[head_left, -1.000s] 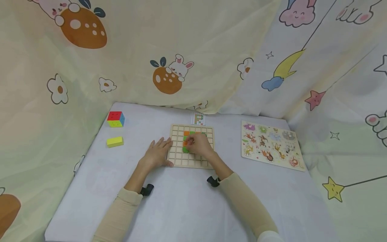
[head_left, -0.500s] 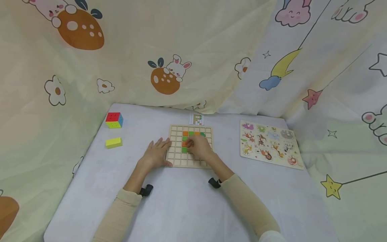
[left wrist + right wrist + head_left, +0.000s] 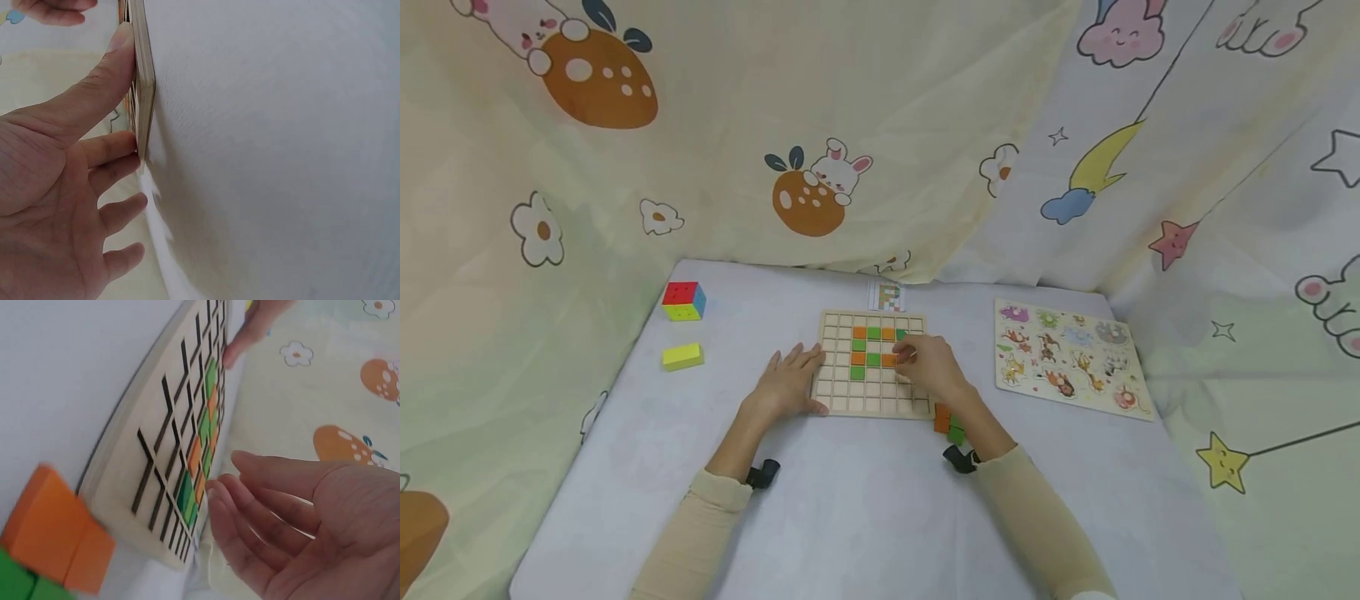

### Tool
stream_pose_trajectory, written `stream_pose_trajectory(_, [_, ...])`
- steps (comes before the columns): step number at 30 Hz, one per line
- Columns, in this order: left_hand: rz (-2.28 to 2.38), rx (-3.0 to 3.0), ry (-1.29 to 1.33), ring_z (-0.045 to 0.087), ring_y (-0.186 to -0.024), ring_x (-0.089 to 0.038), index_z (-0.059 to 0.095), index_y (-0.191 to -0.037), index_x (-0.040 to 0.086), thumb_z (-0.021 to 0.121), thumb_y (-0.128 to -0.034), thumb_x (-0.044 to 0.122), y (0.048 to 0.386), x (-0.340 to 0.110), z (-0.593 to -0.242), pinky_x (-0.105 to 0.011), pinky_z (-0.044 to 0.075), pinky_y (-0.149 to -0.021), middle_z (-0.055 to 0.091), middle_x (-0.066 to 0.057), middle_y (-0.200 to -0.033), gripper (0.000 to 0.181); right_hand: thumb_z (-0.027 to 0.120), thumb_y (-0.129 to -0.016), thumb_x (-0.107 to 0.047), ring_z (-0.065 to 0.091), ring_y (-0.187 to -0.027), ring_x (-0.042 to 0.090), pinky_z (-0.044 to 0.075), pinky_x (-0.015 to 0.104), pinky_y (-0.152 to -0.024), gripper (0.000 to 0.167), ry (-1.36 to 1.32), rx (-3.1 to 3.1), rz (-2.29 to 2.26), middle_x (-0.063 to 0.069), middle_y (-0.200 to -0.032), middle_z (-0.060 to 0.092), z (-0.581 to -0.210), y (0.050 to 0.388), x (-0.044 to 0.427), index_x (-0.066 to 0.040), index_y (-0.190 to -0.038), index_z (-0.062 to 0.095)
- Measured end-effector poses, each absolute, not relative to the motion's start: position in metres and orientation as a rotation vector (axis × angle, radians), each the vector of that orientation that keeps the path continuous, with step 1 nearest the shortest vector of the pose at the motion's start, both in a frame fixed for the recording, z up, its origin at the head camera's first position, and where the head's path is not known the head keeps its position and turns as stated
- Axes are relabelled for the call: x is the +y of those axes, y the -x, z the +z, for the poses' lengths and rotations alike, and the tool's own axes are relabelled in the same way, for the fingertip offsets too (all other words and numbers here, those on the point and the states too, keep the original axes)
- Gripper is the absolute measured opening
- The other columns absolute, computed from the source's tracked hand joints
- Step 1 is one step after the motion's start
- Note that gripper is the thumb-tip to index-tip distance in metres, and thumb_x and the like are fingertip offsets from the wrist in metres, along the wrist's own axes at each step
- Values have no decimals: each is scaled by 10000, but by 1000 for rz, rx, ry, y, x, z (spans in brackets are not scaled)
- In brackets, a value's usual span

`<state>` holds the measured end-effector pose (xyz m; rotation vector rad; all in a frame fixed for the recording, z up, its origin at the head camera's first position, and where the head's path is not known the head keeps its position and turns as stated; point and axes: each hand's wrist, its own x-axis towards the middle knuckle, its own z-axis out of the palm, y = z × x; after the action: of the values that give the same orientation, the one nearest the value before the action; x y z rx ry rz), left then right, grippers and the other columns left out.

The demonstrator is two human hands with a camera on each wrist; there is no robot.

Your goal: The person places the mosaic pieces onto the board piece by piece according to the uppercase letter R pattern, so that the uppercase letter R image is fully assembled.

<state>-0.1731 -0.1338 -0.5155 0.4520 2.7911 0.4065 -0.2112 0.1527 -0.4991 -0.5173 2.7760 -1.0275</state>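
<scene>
A wooden grid board [image 3: 839, 402] lies flat, with orange and green square tiles [image 3: 873, 360] set in several cells. My left hand [image 3: 784, 385] rests at its left edge, fingers spread; in the left wrist view the thumb [image 3: 103, 84] touches the board's side. Over the right part of the grid is my right hand [image 3: 931, 367], near an orange tile [image 3: 888, 360]. In the right wrist view its fingers [image 3: 228, 534] are loosely bent, thumb apart, with nothing visible between them. It hides some right-hand cells in the head view.
Loose orange blocks [image 3: 942, 418] and green blocks [image 3: 956, 429] lie by the board's near right corner. A small pattern card [image 3: 887, 296] is behind the board. An animal puzzle board [image 3: 1071, 358] lies right; a puzzle cube [image 3: 683, 302] and yellow block [image 3: 682, 357] stand left.
My right hand has moved right across the board, uncovering a green and an orange tile in the third tile row. The loose blocks now show beside its wrist. My left hand stays put.
</scene>
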Motion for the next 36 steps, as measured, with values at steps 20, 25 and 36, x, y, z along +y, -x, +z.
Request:
stream_pose_trajectory(20, [407,2792,-451,151,-1587,-415,335,-1622,29,877,-806,447,172,-134,-517,-662,98,-1259,244,-139,-1717,1065,892,-783,-14,662,-896,181,592,378,-855,404,352,2674,-752,35,-979,740,-497,183,209,-79,-1154,745])
stream_pose_trajectory(25, [393,2791,-457,157,-1584,-421,336,-1621,27,874,-808,448,171,-133,-516,-667,104,-1256,245,-146,-1716,1062,887,-768,23,630,-846,168,583,337,-781,524,319,2661,-733,7,-945,712,-503,174,216,-101,-1245,707])
stream_pose_trajectory(36, [376,2790,-458,139,-1590,-409,319,-1628,30,869,-813,458,172,-133,-516,-657,95,-1262,230,-140,-1721,1072,874,-786,33,618,-698,160,561,310,-651,615,330,2669,-796,18,-841,681,-506,169,222,-38,-1350,639])
